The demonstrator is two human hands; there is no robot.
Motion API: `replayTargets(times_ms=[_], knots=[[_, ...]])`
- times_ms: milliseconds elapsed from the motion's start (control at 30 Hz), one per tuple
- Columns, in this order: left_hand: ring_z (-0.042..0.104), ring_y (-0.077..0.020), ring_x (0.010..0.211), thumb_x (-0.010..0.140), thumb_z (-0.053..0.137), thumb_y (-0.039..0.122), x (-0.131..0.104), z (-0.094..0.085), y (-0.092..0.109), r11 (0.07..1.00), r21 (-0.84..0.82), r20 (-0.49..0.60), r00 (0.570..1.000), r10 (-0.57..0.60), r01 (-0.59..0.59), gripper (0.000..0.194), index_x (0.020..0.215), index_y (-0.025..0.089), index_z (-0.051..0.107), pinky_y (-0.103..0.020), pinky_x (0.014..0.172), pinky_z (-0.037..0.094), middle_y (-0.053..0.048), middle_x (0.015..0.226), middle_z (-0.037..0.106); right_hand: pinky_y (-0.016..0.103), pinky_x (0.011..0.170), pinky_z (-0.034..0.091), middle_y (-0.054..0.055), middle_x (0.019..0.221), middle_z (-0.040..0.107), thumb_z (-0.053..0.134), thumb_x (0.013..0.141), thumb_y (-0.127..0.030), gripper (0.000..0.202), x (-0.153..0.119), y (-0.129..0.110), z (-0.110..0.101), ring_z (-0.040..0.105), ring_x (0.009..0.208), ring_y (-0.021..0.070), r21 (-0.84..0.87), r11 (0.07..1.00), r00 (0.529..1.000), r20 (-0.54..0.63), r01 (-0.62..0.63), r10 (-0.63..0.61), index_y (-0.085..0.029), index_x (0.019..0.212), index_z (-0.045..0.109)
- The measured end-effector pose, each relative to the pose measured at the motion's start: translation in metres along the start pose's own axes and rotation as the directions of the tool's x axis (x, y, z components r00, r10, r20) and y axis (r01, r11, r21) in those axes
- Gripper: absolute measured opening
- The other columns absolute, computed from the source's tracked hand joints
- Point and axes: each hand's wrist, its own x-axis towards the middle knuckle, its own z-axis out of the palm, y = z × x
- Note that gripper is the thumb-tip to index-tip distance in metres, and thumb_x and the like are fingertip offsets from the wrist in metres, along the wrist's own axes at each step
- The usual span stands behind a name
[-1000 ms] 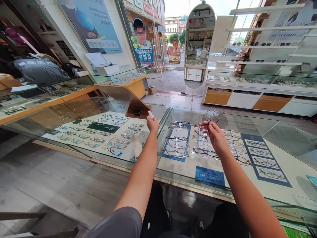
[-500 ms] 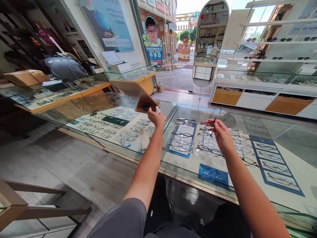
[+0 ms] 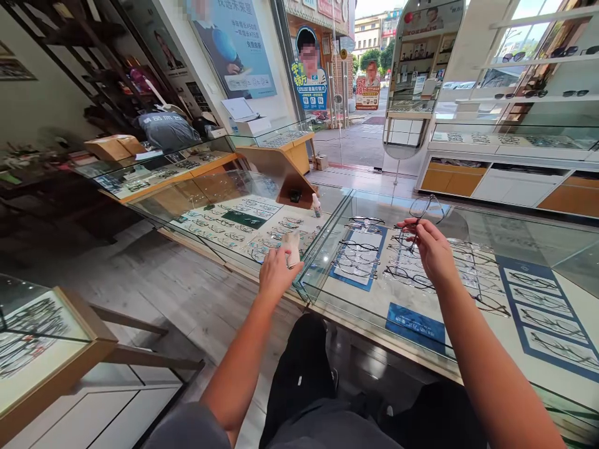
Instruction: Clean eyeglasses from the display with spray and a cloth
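My right hand (image 3: 435, 249) pinches a pair of thin-framed eyeglasses (image 3: 428, 211), raised above the glass display counter (image 3: 311, 274). Near the seam between two glass panes, my left hand (image 3: 277, 272) is at a pale, crumpled cloth (image 3: 292, 247), thumb and fingers apart on either side of it. Whether the fingertips press on the cloth is hard to tell. Beyond it a small white spray bottle (image 3: 317, 205) stands on the counter top, beside a brown tilted board (image 3: 274, 168).
Rows of eyeglass frames (image 3: 358, 249) lie under the glass, with a blue card (image 3: 415, 325) at the near edge. An oval standing mirror (image 3: 412, 81) is behind the counter. At lower left is another display table (image 3: 88, 349). A person in grey (image 3: 168, 129) bends over at far left.
My left hand has left the spray bottle and come nearer, down to the cloth. The right hand still holds the eyeglasses up. The view has turned slightly left.
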Motion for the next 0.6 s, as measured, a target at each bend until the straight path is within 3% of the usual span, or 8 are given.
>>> replayTargets(times_ms=[133, 233, 400, 600], knots=[[0.066, -0.0344, 0.119, 0.097, 0.065, 0.053, -0.007, 0.008, -0.008, 0.995, -0.095, -0.035, 0.999, -0.004, 0.001, 0.037, 0.116, 0.022, 0.063, -0.044, 0.102, 0.052, -0.014, 0.122, 0.072, 0.035, 0.087, 0.048, 0.005, 0.124, 0.081, 0.065, 0.101, -0.048, 0.024, -0.001, 0.001, 0.0, 0.071, 0.119, 0.0245, 0.003, 1.0, 1.0, -0.002, -0.008, 0.008, -0.031, 0.115, 0.075], [0.067, -0.0351, 0.12, 0.096, 0.065, 0.053, -0.004, 0.006, -0.006, 0.997, -0.068, -0.044, 0.998, -0.039, 0.036, 0.036, 0.113, 0.022, 0.065, -0.044, 0.102, 0.052, -0.014, 0.121, 0.073, 0.035, 0.087, 0.049, 0.005, 0.123, 0.081, 0.064, 0.102, -0.048, 0.024, -0.001, 0.001, 0.0, 0.071, 0.118, 0.0244, -0.004, 1.0, 1.0, -0.003, -0.007, 0.007, -0.03, 0.114, 0.075], [0.071, -0.0342, 0.11, 0.093, 0.065, 0.047, 0.001, -0.005, 0.001, 0.992, 0.023, 0.067, 0.99, -0.126, 0.125, 0.029, 0.107, 0.023, 0.07, -0.04, 0.087, 0.052, -0.013, 0.115, 0.076, 0.036, 0.089, 0.051, 0.006, 0.124, 0.081, 0.063, 0.102, -0.049, 0.026, 0.0, 0.004, -0.002, 0.071, 0.116, 0.0247, -0.04, 0.999, 1.0, -0.004, -0.005, 0.005, -0.03, 0.117, 0.075], [0.073, -0.0306, 0.096, 0.096, 0.055, 0.046, 0.003, -0.016, 0.0, 0.982, -0.045, 0.126, 0.976, -0.177, 0.184, 0.029, 0.102, 0.026, 0.075, -0.036, 0.071, 0.044, -0.008, 0.104, 0.081, 0.036, 0.09, 0.05, 0.005, 0.125, 0.081, 0.062, 0.102, -0.05, 0.028, 0.001, 0.004, -0.002, 0.07, 0.118, 0.025, -0.056, 0.998, 1.0, -0.002, 0.002, -0.002, -0.031, 0.118, 0.074]])
